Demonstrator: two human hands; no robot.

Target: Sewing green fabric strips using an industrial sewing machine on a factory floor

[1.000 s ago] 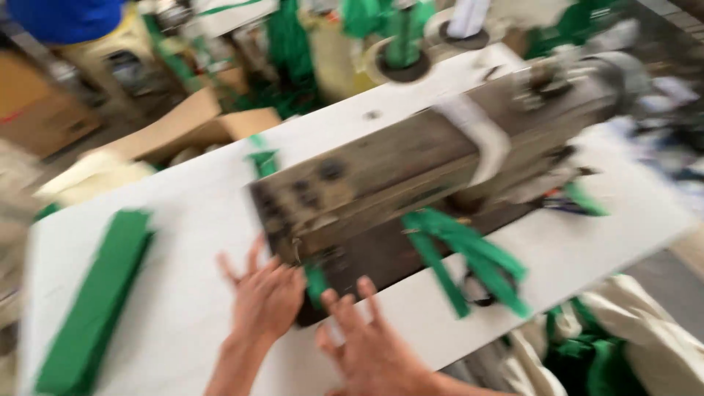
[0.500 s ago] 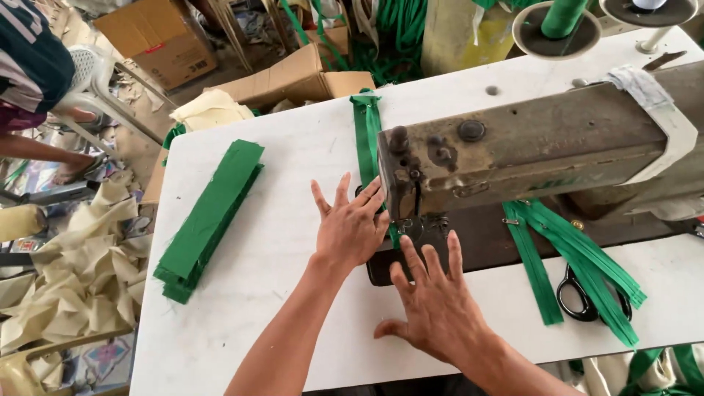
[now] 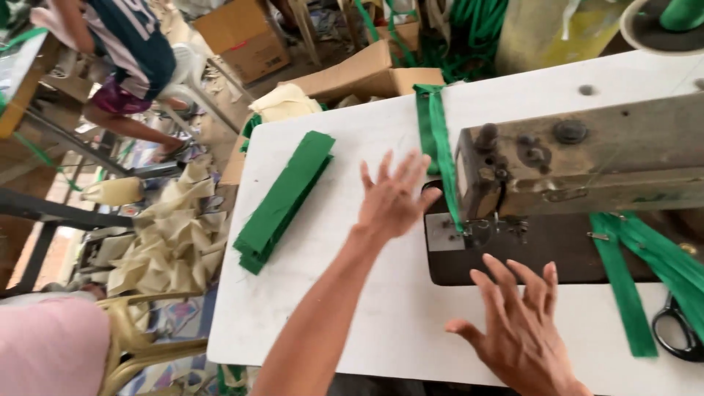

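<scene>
My left hand point(image 3: 392, 196) is raised over the white table point(image 3: 345, 293) with fingers spread, empty, just left of the sewing machine point(image 3: 587, 158). My right hand point(image 3: 524, 334) hovers open near the table's front edge, below the machine's dark base plate point(image 3: 543, 253). A green strap point(image 3: 438, 143) runs from the table's far edge down to the needle area point(image 3: 488, 224). A stack of green fabric strips point(image 3: 286, 198) lies to the left of my left hand. More green straps point(image 3: 638, 275) lie on the right of the base.
Black scissors point(image 3: 675, 330) rest at the right edge. Cardboard boxes point(image 3: 367, 73) and cream fabric pieces point(image 3: 172, 235) fill the floor on the left. A seated person point(image 3: 125, 59) is at the far left. A plastic chair point(image 3: 136, 341) stands beside the table.
The view has swung left and closer. My left hand has lifted off the table and moved toward the stack; my right hand has slid toward the front edge.
</scene>
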